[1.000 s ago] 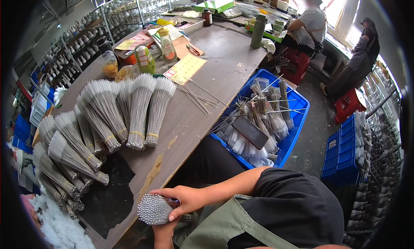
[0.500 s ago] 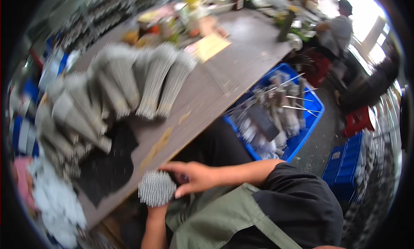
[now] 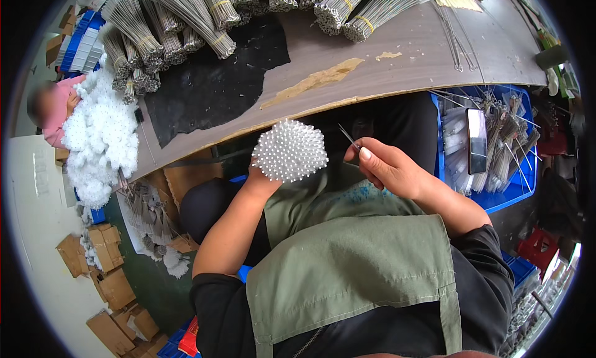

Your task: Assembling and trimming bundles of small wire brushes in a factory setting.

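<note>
My left hand (image 3: pixel 265 177) is wrapped round a bundle of thin white-tipped rods (image 3: pixel 290 151), held with its dotted ends facing up; most of the fingers are hidden beneath it. To its right, my right hand (image 3: pixel 386 167) is closed in a pinch on dark metal tweezers (image 3: pixel 348 134). Their two thin tips point up and left toward the bundle without touching it. Several bundles of looped wire rods (image 3: pixel 215 32), tied with yellow bands, lie along the far side of the table (image 3: pixel 347 66).
A blue bin (image 3: pixel 496 200) at right holds wire brushes and a phone (image 3: pixel 477 141). Black sheeting (image 3: pixel 217 79) covers part of the table. White bristly pieces (image 3: pixel 102 134) are heaped at left, near a person in pink (image 3: pixel 57 110). Cardboard boxes (image 3: pixel 118 290) stand lower left.
The view has swung toward the table's left side and sharpened. My right hand has moved away from the bundle's edge, and tweezers now show in it. My left hand still holds the bundle.
</note>
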`<action>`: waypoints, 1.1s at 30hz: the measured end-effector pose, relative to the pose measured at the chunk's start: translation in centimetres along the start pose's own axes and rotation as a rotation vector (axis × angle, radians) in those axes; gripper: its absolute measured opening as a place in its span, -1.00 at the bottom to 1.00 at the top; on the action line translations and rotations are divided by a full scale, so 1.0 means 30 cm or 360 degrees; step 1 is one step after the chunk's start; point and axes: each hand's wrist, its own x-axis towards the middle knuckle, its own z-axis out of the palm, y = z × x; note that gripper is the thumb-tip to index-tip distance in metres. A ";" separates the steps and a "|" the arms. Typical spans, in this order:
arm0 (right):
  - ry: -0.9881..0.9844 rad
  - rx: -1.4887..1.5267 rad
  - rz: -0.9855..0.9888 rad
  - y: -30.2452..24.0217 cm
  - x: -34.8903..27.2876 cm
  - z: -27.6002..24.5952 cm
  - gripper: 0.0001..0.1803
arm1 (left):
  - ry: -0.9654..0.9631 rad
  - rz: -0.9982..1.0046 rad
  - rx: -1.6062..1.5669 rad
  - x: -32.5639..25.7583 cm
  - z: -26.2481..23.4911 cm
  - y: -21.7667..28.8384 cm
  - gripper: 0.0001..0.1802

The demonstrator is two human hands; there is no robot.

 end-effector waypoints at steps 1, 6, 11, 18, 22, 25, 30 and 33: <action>-0.0003 0.0008 0.0000 0.004 -0.003 -0.001 -0.48 | -0.0006 0.0013 0.0013 -0.001 0.002 0.000 -0.67; 0.0063 -0.0149 0.0047 -0.029 -0.035 -0.003 -0.64 | 0.0041 0.0010 0.0053 -0.016 0.061 -0.025 -0.72; 0.0203 -0.0370 0.0199 0.020 -0.040 -0.017 -0.51 | -0.0613 -0.0011 0.0226 0.216 -0.044 0.073 -0.83; 0.0189 -0.0290 -0.0241 0.102 0.057 0.033 -0.51 | -0.0237 -0.0314 0.0079 -0.045 0.041 -0.021 -0.57; 0.0170 -0.0136 -0.0159 0.137 0.032 0.029 -0.54 | -0.0090 0.0020 0.0798 -0.118 0.147 -0.085 -0.65; 0.0083 -0.0089 -0.0159 0.158 0.056 0.047 -0.54 | 0.0055 0.0304 0.1528 -0.188 0.223 -0.118 -0.69; 0.0111 -0.0091 -0.0158 0.173 0.068 0.040 -0.53 | 0.0251 0.0465 0.1954 0.062 0.049 0.037 -0.67; 0.0096 -0.0081 -0.0132 0.163 0.062 0.051 -0.54 | 0.0251 0.0470 0.1873 0.080 0.032 0.038 -0.67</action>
